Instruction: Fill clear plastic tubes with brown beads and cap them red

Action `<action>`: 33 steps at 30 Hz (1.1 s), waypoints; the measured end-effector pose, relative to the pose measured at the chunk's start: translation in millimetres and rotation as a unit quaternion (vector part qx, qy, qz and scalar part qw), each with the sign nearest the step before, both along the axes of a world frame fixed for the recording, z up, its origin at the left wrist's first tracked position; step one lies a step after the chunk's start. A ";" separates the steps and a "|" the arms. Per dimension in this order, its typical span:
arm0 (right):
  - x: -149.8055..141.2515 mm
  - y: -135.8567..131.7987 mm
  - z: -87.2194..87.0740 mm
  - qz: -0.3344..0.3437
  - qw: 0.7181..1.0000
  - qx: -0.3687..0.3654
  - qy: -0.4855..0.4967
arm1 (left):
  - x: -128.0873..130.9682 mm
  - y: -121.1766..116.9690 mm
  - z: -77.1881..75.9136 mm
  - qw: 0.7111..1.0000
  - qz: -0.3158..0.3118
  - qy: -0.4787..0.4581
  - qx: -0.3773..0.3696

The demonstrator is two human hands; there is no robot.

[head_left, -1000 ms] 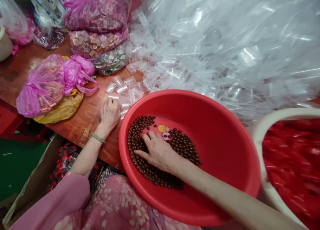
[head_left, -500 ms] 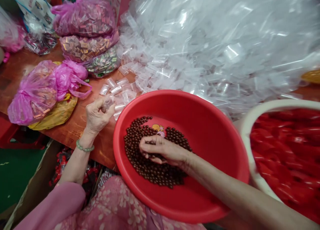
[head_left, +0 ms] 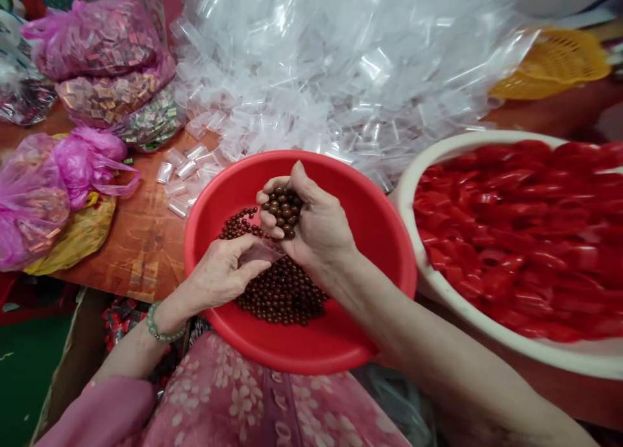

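Head view, and the right hand (head_left: 316,223) is cupping a heap of brown beads (head_left: 283,210), palm up and fingers curling, over the red plastic basin (head_left: 363,207). Just below it, the left hand (head_left: 219,272) is pinching a small clear plastic bag (head_left: 260,253) between thumb and fingers, a green bead bracelet (head_left: 163,325) circling its wrist, while loose beads (head_left: 280,298) are lying in the basin beneath both hands.

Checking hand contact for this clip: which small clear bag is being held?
The bag pinched in the left hand above the red basin; the others lie loose on the table.
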State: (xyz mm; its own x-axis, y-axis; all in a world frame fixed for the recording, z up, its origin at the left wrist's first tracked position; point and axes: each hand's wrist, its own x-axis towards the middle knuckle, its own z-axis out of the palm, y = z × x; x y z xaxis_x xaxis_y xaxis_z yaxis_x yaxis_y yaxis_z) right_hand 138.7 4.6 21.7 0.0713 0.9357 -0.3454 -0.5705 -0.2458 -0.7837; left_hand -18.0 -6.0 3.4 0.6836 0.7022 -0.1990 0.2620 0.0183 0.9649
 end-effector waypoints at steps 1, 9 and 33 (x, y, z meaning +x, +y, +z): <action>0.0 -1.0 0.6 0.002 1.000 -0.003 -0.002 | 2.2 -0.5 -1.0 1.000 -0.004 -0.005 -0.010; 3.9 -6.3 -2.0 0.042 0.998 0.014 -0.043 | 6.6 2.9 -8.2 1.000 -0.004 -0.002 -0.022; 16.3 -15.4 -2.2 0.038 0.972 0.123 -0.197 | 6.5 8.6 -13.6 0.993 0.019 -0.087 -0.078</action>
